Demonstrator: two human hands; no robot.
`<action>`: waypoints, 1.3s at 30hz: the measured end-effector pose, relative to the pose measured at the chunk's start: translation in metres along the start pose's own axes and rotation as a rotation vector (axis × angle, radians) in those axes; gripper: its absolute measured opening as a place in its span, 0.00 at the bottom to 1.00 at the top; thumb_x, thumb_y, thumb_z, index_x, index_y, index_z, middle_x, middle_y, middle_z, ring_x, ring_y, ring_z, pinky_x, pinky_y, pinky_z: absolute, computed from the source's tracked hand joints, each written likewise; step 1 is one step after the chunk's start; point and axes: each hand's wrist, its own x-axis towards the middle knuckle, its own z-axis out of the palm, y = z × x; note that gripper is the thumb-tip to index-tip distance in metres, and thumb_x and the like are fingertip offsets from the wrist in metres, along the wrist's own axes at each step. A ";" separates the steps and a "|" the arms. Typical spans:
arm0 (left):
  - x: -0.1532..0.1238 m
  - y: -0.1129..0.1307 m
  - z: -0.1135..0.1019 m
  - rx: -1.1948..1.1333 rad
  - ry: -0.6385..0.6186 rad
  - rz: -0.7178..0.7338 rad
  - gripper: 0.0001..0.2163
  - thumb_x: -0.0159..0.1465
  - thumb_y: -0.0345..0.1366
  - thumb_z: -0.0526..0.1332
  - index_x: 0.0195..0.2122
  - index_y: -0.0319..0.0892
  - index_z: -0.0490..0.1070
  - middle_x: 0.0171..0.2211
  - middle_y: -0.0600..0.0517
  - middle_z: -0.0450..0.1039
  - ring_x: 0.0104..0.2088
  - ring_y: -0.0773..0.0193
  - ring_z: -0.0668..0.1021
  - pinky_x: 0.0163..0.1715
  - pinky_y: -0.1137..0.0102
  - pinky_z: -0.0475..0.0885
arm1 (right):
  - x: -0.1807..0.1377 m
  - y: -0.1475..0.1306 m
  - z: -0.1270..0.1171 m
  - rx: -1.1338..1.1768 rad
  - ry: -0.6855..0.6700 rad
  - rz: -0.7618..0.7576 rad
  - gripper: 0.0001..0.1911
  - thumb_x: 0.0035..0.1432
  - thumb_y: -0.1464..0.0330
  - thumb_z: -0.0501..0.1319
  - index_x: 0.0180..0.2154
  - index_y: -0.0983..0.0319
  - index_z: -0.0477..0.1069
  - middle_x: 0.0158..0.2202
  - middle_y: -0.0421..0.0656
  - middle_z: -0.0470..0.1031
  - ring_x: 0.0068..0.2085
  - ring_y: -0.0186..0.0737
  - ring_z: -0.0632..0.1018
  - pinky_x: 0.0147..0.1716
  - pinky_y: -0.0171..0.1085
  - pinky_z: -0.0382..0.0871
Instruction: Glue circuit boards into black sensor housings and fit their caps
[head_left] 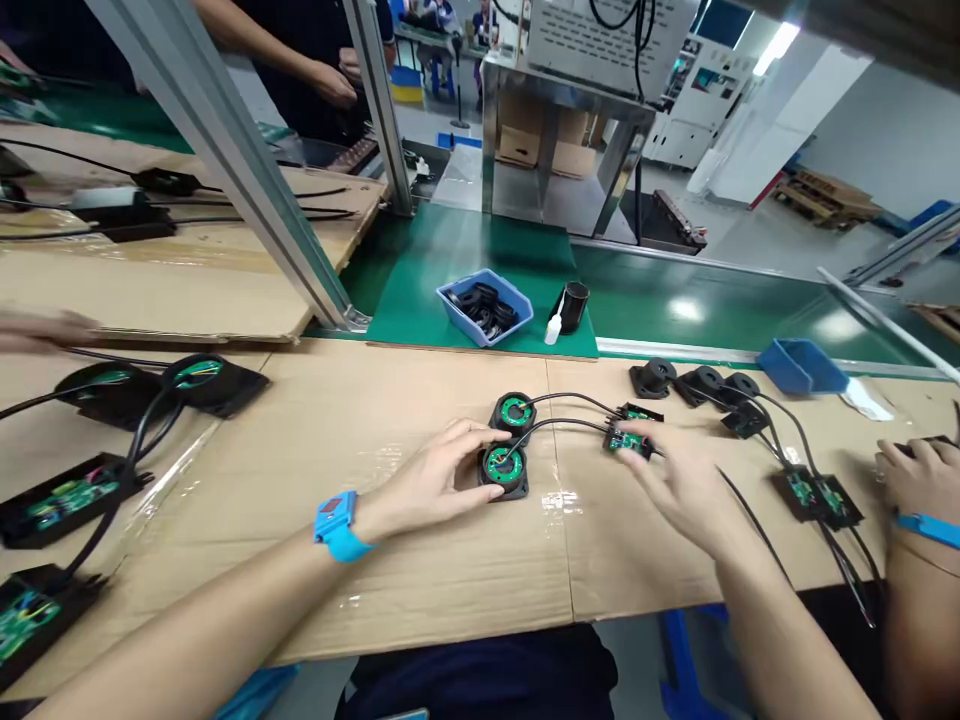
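Observation:
My left hand (442, 465), with a blue wrist strap (339, 525), has its thumb and forefinger at the left side of a round black housing (517, 487) with a green circuit board inside. Just behind it sits a second such housing (516, 410). A black cable (562, 421) runs from each to a small open black box. The nearer circuit-board box (621, 440) is pinched at its right end by my right hand (675, 490), slightly blurred. Behind it lies the other box (643, 413), partly covered by the fingers.
A blue bin (486, 310) of black parts, a black cylinder (574, 306) and a white bottle (553, 328) stand on the green mat (405, 290). Cabled units (817, 500) lie right, larger ones (75, 500) left. Other people's hands (926, 480) are at both sides; a metal post (240, 170) rises left.

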 end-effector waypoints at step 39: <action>0.036 -0.025 -0.007 -0.077 0.097 0.171 0.28 0.62 0.37 0.68 0.59 0.42 0.58 0.53 0.43 0.67 0.52 0.57 0.76 0.54 0.61 0.74 | 0.085 -0.036 0.071 0.282 -0.082 -0.113 0.08 0.67 0.64 0.64 0.37 0.62 0.76 0.34 0.43 0.75 0.38 0.38 0.73 0.39 0.38 0.66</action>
